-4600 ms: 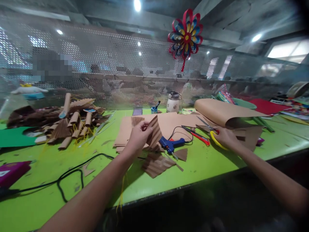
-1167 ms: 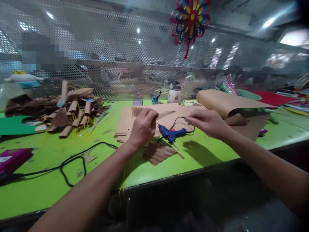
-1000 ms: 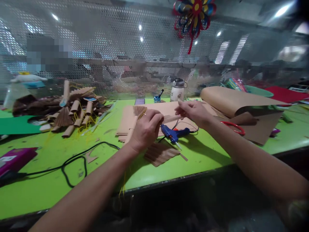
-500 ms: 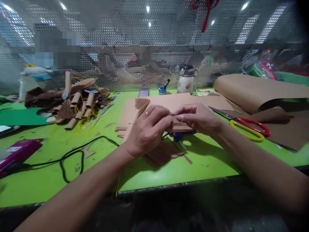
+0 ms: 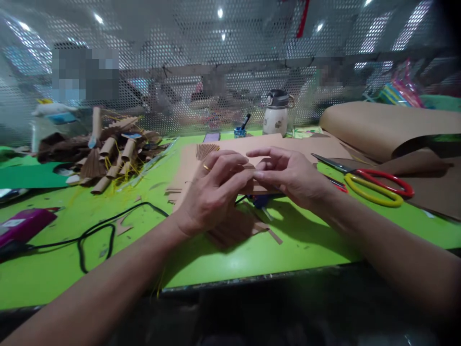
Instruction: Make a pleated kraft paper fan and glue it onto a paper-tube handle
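Note:
My left hand (image 5: 212, 190), with a ring on one finger, is closed with its fingers curled. From behind it rises a pleated brown paper fan (image 5: 208, 151), which it appears to grip; the palm side is hidden. My right hand (image 5: 288, 173) faces it with the index finger stretched out, apart from the thumb. The right thumb tip meets the left fingertips; anything small between them cannot be made out. Below the hands lie more pleated brown paper (image 5: 232, 228) and a blue tool (image 5: 261, 199), partly covered. Behind them are stacked brown paper sheets (image 5: 230, 144).
Red-and-yellow-handled scissors (image 5: 374, 187) and a brown paper roll (image 5: 389, 125) lie right. Paper tubes with yellow string (image 5: 115, 158) are heaped left, above a purple device (image 5: 27, 226) and black cable (image 5: 81, 239). A bottle (image 5: 275, 115) and pen pot (image 5: 239, 132) stand behind.
My right fingers have spread from a pinch, and the index finger has lifted off the thumb. My left fingers have loosened slightly. The view has shifted a little, showing more near the scissors.

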Action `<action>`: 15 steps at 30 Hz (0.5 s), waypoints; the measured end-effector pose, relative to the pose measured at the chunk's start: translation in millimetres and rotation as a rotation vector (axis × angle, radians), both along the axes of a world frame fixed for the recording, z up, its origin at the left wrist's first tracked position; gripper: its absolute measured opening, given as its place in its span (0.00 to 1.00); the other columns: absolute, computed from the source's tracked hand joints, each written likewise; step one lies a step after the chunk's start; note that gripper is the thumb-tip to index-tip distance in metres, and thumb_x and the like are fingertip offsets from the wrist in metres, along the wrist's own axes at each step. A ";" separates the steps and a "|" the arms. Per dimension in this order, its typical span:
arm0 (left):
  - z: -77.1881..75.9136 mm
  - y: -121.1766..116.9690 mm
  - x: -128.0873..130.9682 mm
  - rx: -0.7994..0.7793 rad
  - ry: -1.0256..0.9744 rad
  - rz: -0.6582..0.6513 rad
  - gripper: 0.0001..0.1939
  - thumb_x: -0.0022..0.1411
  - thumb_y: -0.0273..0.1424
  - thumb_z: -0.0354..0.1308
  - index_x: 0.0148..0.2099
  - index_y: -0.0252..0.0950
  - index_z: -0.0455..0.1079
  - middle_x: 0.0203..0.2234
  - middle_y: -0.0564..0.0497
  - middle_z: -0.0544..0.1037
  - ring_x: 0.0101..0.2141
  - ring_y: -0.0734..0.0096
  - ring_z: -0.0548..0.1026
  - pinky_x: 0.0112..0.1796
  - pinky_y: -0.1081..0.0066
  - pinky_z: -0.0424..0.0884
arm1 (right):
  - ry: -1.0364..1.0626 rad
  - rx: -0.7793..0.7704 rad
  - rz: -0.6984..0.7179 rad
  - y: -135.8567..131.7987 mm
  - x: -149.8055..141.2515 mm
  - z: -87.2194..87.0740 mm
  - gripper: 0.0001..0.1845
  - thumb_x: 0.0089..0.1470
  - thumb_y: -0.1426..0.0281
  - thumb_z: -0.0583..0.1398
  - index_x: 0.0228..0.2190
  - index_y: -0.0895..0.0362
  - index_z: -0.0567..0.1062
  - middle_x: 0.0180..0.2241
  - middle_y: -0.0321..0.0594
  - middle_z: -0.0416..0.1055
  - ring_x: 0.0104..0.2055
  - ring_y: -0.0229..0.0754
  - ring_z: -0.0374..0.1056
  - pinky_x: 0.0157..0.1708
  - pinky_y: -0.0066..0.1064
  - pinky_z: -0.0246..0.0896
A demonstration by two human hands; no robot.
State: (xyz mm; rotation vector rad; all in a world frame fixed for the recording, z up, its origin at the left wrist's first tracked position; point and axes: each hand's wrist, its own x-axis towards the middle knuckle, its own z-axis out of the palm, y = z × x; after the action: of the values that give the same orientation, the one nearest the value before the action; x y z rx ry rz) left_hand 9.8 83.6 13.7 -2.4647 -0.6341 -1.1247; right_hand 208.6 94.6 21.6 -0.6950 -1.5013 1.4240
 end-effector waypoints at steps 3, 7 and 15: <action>3.1 -1.1 -0.9 -0.151 -0.022 -0.030 0.25 0.53 0.22 0.55 0.54 0.40 0.65 0.53 0.43 0.64 0.55 0.55 0.61 0.54 0.51 0.61 | -0.068 0.053 -0.055 6.1 1.8 1.1 0.22 0.46 0.70 0.66 0.45 0.60 0.72 0.24 0.32 0.65 0.24 0.32 0.59 0.23 0.25 0.54; 2.8 6.5 -9.4 -0.466 -0.273 -0.122 0.25 0.51 0.25 0.53 0.53 0.38 0.65 0.55 0.43 0.64 0.56 0.54 0.60 0.55 0.50 0.58 | -0.192 0.158 -0.097 14.6 4.3 1.3 0.19 0.48 0.67 0.63 0.43 0.60 0.73 0.23 0.32 0.64 0.23 0.32 0.56 0.21 0.25 0.51; -2.2 20.7 -16.4 -0.778 -0.644 -0.099 0.14 0.49 0.23 0.51 0.38 0.35 0.73 0.36 0.48 0.75 0.36 0.66 0.72 0.39 0.65 0.70 | -0.209 0.239 -0.300 21.7 8.4 1.2 0.11 0.49 0.68 0.61 0.35 0.60 0.77 0.24 0.35 0.67 0.24 0.33 0.57 0.23 0.26 0.54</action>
State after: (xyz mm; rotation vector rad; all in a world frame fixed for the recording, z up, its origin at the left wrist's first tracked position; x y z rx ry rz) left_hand -6.6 104.3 11.5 -2.7122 -1.3553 -2.0502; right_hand 217.0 116.4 22.8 -0.8970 -1.6161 0.9520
